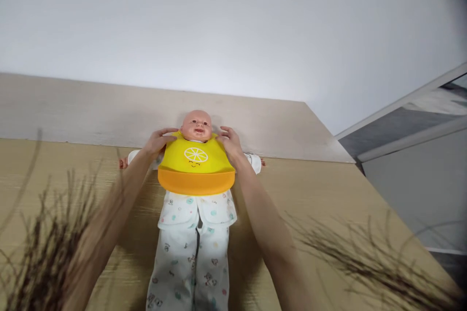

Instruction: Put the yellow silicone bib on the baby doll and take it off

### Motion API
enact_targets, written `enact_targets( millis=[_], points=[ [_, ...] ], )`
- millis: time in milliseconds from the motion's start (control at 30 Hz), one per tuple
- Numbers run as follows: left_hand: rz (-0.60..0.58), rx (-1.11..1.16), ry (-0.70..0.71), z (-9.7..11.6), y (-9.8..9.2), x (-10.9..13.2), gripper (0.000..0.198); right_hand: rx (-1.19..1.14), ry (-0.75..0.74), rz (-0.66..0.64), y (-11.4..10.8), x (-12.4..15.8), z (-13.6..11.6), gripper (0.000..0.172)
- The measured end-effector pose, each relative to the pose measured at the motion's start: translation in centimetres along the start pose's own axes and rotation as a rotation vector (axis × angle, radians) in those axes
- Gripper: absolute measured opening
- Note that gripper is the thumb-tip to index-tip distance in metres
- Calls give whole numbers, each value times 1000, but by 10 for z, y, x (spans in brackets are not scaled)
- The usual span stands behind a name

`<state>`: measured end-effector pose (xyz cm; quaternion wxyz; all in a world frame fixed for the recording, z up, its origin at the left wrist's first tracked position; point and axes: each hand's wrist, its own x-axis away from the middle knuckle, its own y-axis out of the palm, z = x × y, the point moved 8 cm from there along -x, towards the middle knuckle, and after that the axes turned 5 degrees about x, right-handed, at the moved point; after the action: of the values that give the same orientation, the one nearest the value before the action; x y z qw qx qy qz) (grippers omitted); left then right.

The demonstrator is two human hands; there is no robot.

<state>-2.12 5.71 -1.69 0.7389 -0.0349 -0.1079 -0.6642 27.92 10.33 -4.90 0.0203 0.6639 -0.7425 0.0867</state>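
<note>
A baby doll (197, 125) lies on its back on a wooden table (321, 194), head toward the wall. It wears white printed pyjamas (191, 248) and a yellow bib (196, 165) with an orange pocket and a lemon print. My left hand (157, 140) rests at the doll's shoulder, fingers curled over the bib's upper left corner by the neck. My right hand (229, 143) grips the bib's upper right corner on the other side of the neck. Both arms reach forward along the doll's sides.
A paler wooden strip (91, 107) runs along the back of the table below a white wall. Blurred strands of hair (47, 233) hang at both lower corners of the view. A grey framed panel (419, 121) stands beyond the table's right edge.
</note>
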Motion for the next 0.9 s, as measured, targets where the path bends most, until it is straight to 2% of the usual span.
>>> enact_targets(
  millis=[67,133,233,433,600,700,767,833,900],
  points=[
    [40,17,-45,-3,0,1,61,-72,-20,-64,-1,11,-3,68],
    [97,31,-53,-2,1,1,54,-87,-23,-78,-2,15,-5,65],
    [173,33,-2,7,2,-3,45,-81,9,-16,0,9,-9,56],
    [219,-10,56,19,4,-12,41,-81,10,62,8,-6,-13,40],
    [237,-87,62,18,1,-10,28,-39,-42,93,3,-6,-6,44],
    [245,-154,84,16,-5,1,29,-2,-111,111,-9,5,-5,50],
    [261,-249,148,15,-11,15,30,25,-152,74,-16,19,-2,54],
    [269,-396,281,14,-14,34,30,50,-217,24,-24,40,1,58],
    [226,-529,456,10,-12,58,33,94,-325,1,-35,64,2,61]
  ],
)
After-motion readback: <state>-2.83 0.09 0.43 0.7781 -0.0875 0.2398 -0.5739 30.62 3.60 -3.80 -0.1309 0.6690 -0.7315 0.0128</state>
